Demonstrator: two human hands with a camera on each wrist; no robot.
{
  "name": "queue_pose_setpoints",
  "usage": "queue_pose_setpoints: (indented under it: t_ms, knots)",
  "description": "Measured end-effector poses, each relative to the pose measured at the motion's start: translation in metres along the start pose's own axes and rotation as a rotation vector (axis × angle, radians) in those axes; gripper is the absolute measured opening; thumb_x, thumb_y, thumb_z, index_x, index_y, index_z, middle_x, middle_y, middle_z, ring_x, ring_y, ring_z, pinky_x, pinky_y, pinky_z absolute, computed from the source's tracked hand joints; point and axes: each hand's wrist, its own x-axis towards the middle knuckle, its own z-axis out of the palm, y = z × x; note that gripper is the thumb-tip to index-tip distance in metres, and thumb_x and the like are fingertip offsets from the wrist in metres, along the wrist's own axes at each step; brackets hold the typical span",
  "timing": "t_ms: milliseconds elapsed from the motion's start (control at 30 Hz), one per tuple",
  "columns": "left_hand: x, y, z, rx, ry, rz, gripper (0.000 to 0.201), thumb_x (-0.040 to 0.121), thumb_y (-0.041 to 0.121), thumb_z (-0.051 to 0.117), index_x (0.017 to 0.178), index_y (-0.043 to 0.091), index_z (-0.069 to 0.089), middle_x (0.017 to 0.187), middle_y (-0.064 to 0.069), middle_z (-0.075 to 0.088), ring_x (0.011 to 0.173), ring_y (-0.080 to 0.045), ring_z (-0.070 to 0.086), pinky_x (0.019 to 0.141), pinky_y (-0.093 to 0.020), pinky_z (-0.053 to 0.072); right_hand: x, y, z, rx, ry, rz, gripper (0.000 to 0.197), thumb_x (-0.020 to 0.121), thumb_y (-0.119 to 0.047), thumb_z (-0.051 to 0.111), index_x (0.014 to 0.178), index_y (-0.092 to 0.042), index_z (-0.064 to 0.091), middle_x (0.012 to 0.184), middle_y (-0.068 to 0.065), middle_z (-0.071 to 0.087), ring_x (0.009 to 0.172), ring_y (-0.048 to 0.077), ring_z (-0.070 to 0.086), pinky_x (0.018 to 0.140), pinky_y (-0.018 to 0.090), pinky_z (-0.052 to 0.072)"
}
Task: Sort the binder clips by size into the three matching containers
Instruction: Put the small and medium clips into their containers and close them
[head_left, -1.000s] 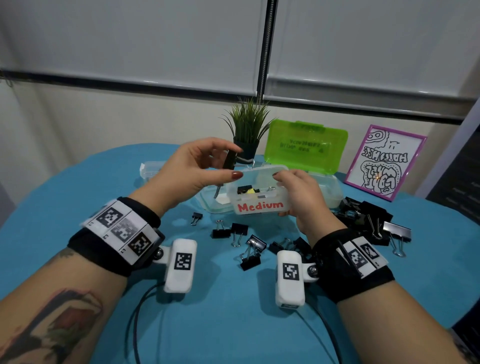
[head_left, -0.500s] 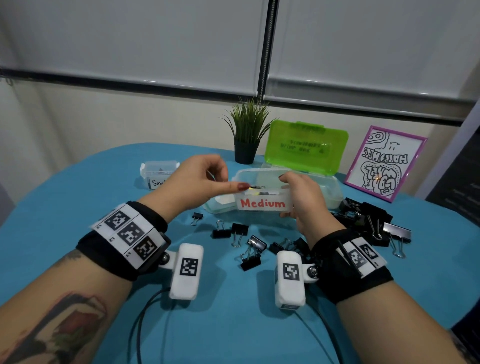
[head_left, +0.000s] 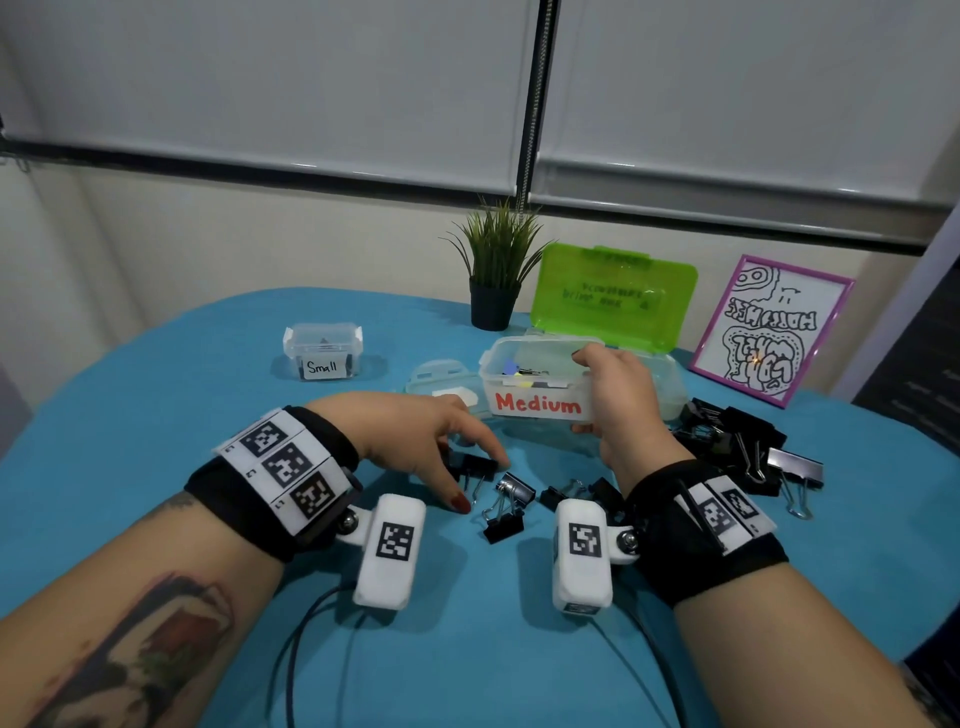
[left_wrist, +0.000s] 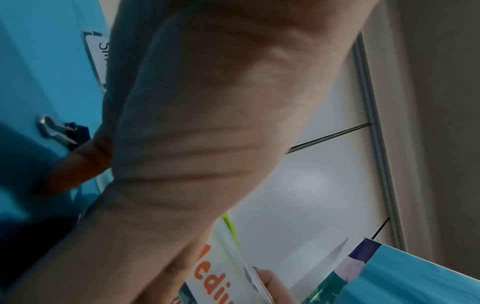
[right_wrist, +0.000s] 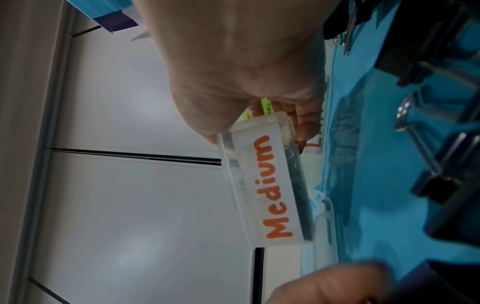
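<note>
Tabletop (head_left: 156, 395): blue cloth cover
Far left: Small container (head_left: 322, 351)
Far middle: potted plant (head_left: 493, 270), green-lidded box (head_left: 613, 296)
Far right: framed drawing (head_left: 769, 332)
Near middle: loose binder clips (head_left: 506, 506)
Right: large black clips pile (head_left: 737, 441)

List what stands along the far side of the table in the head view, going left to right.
Small container → potted plant → green lid of the open box → framed drawing.
</note>
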Motion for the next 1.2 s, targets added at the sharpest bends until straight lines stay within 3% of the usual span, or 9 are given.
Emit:
queue_pose_setpoints:
  t_ms: [200, 367, 500, 600, 767, 900, 1033, 1133, 1200]
  knots:
    - [-0.001, 0.000, 0.003, -0.141, 0.089, 0.025, 0.041, 0.068, 0.034, 0.090, 0.100, 0.041, 0.065, 0.105, 0.012, 0.066, 0.099, -0.017, 0.065, 0.087, -0.034, 0.055, -0.001, 0.001, 0.000, 0.002, -0.012, 0.010, 0.014, 0.089, -0.024, 0.061, 0.099, -0.015, 0.056, 0.079, 0.004, 0.060, 0.069, 0.031, 0.070, 0.045, 0.027, 0.041]
    - [0.003, -0.002, 0.003, -0.169, 0.143, 0.027, 0.037, 0.065, 0.031, 0.091, 0.087, 0.036, 0.063, 0.090, 0.013, 0.070, 0.092, -0.022, 0.068, 0.085, -0.043, 0.057, -0.002, 0.000, 0.000, -0.008, -0.025, 0.009, 0.022, 0.090, -0.025, 0.061, 0.108, -0.012, 0.058, 0.081, 0.004, 0.062, 0.068, 0.029, 0.071, 0.045, 0.029, 0.042]
    - [0.003, -0.003, 0.002, -0.152, 0.182, 0.026, 0.029, 0.068, 0.021, 0.088, 0.082, 0.026, 0.064, 0.080, 0.012, 0.071, 0.071, -0.010, 0.064, 0.081, -0.041, 0.057, -0.003, -0.001, 0.000, -0.008, -0.027, 0.001, 0.022, 0.090, -0.024, 0.061, 0.107, -0.011, 0.058, 0.079, 0.001, 0.058, 0.062, 0.025, 0.067, 0.047, 0.030, 0.043]
    - [0.002, -0.003, 0.001, -0.128, 0.239, 0.013, 0.023, 0.068, 0.018, 0.085, 0.080, 0.026, 0.067, 0.079, 0.010, 0.072, 0.069, -0.009, 0.066, 0.077, -0.039, 0.058, -0.003, -0.001, 0.000, -0.005, -0.031, 0.001, 0.021, 0.090, -0.024, 0.061, 0.107, -0.011, 0.058, 0.079, 0.001, 0.059, 0.063, 0.024, 0.067, 0.048, 0.030, 0.043]
    - [0.003, 0.000, -0.001, -0.171, 0.335, 0.025, 0.020, 0.069, 0.001, 0.076, 0.077, 0.018, 0.070, 0.076, 0.005, 0.073, 0.056, 0.001, 0.062, 0.061, -0.025, 0.055, -0.003, -0.001, -0.001, -0.001, -0.039, 0.000, 0.022, 0.090, -0.025, 0.061, 0.107, -0.012, 0.058, 0.081, 0.002, 0.061, 0.065, 0.026, 0.069, 0.047, 0.030, 0.043]
    - [0.004, -0.006, -0.004, -0.205, 0.390, 0.033, 0.023, 0.069, 0.000, 0.072, 0.072, 0.022, 0.070, 0.086, 0.000, 0.076, 0.075, -0.021, 0.072, 0.062, -0.042, 0.058, -0.003, -0.001, -0.001, -0.002, -0.042, 0.008, 0.019, 0.090, -0.025, 0.061, 0.104, -0.013, 0.057, 0.082, 0.003, 0.061, 0.067, 0.027, 0.070, 0.047, 0.030, 0.044]
    - [0.002, -0.006, -0.010, -0.408, 0.596, 0.121, 0.025, 0.069, 0.004, 0.087, 0.071, 0.019, 0.067, 0.083, -0.006, 0.076, 0.074, -0.022, 0.072, 0.067, -0.038, 0.058, -0.006, -0.003, 0.000, -0.012, -0.076, 0.013, 0.014, 0.090, -0.025, 0.061, 0.100, -0.014, 0.057, 0.084, 0.003, 0.059, 0.065, 0.026, 0.068, 0.046, 0.029, 0.043]
    - [0.001, -0.005, -0.015, -0.679, 0.840, 0.229, 0.029, 0.061, 0.022, 0.091, 0.073, 0.018, 0.065, 0.076, -0.006, 0.074, 0.066, -0.017, 0.066, 0.064, -0.034, 0.056, -0.009, -0.004, 0.001, -0.035, -0.131, -0.010, 0.015, 0.091, -0.022, 0.062, 0.102, -0.011, 0.060, 0.089, 0.004, 0.060, 0.058, 0.021, 0.064, 0.043, 0.026, 0.041]
    - [0.002, -0.004, -0.016, -0.731, 0.955, 0.245, 0.028, 0.062, 0.031, 0.087, 0.075, 0.020, 0.066, 0.072, -0.001, 0.069, 0.065, -0.014, 0.061, 0.063, -0.032, 0.054, -0.012, -0.004, 0.004, -0.038, -0.200, -0.017, 0.014, 0.091, -0.020, 0.062, 0.101, -0.011, 0.061, 0.089, 0.006, 0.062, 0.052, 0.020, 0.064, 0.042, 0.026, 0.039]
